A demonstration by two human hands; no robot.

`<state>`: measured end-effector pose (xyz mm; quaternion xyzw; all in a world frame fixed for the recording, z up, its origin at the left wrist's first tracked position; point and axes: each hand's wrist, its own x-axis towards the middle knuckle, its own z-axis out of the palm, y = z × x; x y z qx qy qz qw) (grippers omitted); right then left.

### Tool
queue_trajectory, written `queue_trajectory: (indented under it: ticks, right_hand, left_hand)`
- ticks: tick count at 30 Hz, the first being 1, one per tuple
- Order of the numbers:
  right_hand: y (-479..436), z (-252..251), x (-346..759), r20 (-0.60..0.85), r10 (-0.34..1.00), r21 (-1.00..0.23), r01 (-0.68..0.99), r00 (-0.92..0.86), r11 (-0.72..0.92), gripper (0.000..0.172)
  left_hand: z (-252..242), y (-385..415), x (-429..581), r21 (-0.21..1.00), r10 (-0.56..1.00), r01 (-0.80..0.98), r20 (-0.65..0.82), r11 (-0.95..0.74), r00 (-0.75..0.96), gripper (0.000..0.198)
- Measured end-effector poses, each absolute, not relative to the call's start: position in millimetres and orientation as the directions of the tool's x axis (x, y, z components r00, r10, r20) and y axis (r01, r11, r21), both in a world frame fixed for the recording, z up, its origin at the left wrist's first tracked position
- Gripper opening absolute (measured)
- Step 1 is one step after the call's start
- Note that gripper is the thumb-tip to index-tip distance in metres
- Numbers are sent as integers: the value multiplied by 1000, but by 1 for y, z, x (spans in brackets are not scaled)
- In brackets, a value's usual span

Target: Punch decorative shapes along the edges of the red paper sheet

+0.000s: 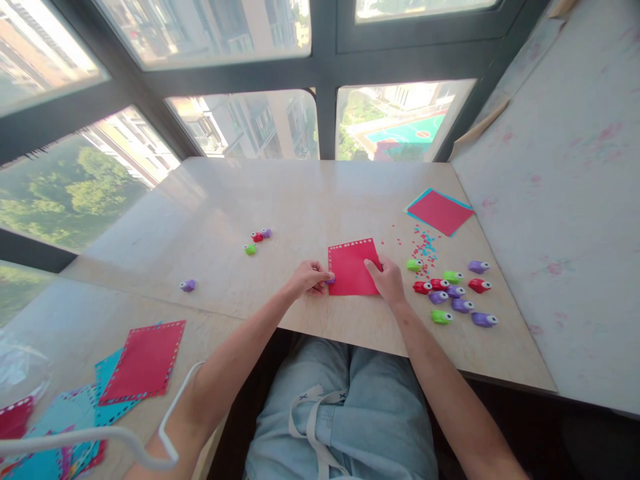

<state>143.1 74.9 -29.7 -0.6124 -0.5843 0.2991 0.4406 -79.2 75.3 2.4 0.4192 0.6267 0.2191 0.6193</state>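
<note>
A red sheet of paper (350, 270) lies before me on the table, with punched holes along its top edge and down part of its left edge. My left hand (313, 278) is closed around a small purple craft punch (331, 280), which sits at the sheet's left edge; most of the punch is hidden by the fingers. My right hand (386, 277) grips the sheet's right edge, thumb on top and fingers beneath. Several punches in green, red and purple stand to the right, among them a green punch (442, 317) and a red punch (480, 285).
Punched-out confetti (426, 248) is scattered beyond my right hand, near a stack of coloured paper (440, 212). A lone purple punch (188, 285) and a few others lie left. Hole-edged sheets (145, 360) pile up at lower left, behind a white curved bar (100, 435).
</note>
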Motion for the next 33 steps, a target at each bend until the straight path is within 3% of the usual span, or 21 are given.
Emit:
queue_trajectory:
  ticks: [17,21,25,33]
  right_hand:
    - [77,-36,145,154,980,-887,455,127,80,33]
    - [77,-36,145,168,977,-889,447,130,94,33]
    - [77,-37,146,171,975,-881,466,142,86,32]
    - [76,-35,149,169,973,-900,428,157,87,32]
  left_hand:
    - [8,84,-88,767,742,253,-638,590,204,38]
    - [4,71,-88,851,846,255,-506,458,170,38]
    - [-5,55,-88,915,933,308,-320,259,166,57]
    - [-17,42,-90,905,982,412,-161,109,94,36]
